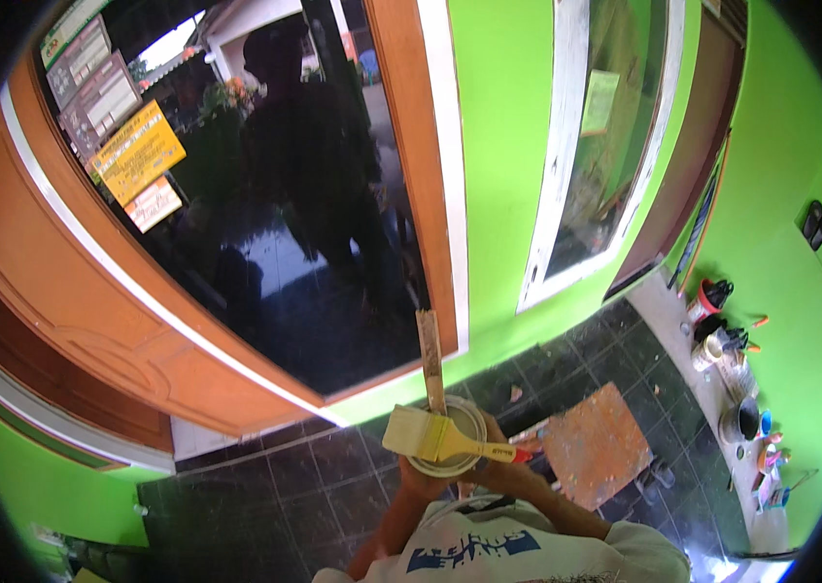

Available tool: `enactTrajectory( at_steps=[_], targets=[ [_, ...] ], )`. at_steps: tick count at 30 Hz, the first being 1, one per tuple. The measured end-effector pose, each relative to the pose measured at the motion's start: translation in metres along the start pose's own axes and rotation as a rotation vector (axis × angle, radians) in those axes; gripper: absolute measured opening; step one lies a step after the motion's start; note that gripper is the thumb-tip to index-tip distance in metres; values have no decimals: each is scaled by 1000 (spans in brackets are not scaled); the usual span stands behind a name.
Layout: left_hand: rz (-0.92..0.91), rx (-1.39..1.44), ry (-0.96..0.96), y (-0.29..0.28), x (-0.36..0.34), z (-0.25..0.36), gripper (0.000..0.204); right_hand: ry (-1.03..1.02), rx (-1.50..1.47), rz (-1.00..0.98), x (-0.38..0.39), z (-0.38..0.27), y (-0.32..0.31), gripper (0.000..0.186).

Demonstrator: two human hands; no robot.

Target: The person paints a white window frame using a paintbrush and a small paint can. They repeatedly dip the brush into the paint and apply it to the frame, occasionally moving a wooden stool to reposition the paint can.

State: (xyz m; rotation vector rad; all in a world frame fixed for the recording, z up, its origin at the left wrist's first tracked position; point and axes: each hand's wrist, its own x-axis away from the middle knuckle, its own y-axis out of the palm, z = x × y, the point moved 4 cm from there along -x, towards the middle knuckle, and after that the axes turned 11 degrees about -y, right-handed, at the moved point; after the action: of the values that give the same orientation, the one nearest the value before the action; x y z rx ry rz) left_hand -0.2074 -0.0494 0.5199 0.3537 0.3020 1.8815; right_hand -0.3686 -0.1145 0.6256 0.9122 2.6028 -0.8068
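A round paint can [474, 416] with a pale rim is held in front of my body. My left hand [421, 480] is closed around its lower left side. Against the can's right side, my right hand [495, 472] is closed too, partly covered by the brush handle. A wide paintbrush [442, 439] lies across the can's mouth, its pale bristles to the left and its yellow, red-tipped handle to the right. From the can a flat wooden stick [429, 355] rises toward the window. Most of the can's inside is hidden under the brush.
Ahead stands a dark window [314, 243] in an orange frame, beside a bright green wall [500, 194]. A paint-spotted board [598, 445] rests low over the dark tiled floor [319, 494] to my right. Buckets [743, 420] and other items line the right wall's ledge.
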Motion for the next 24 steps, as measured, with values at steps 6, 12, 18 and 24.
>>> enactTrajectory(
  at_steps=[6, 12, 18, 24],
  targets=[
    [-39, 569, -264, -7, 41, -58, 68, 282, -41, 73, 130, 82, -3, 80],
    [26, 753, -389, -33, 106, -88, 64, 677, 359, 82, 279, 193, -5, 72],
    [9, 821, -430, -31, 122, -106, 60, 708, 799, -23, 323, 247, -18, 96],
    [-17, 872, -445, -26, 128, -117, 57, 858, 629, -20, 278, 225, -17, 91]
  ],
)
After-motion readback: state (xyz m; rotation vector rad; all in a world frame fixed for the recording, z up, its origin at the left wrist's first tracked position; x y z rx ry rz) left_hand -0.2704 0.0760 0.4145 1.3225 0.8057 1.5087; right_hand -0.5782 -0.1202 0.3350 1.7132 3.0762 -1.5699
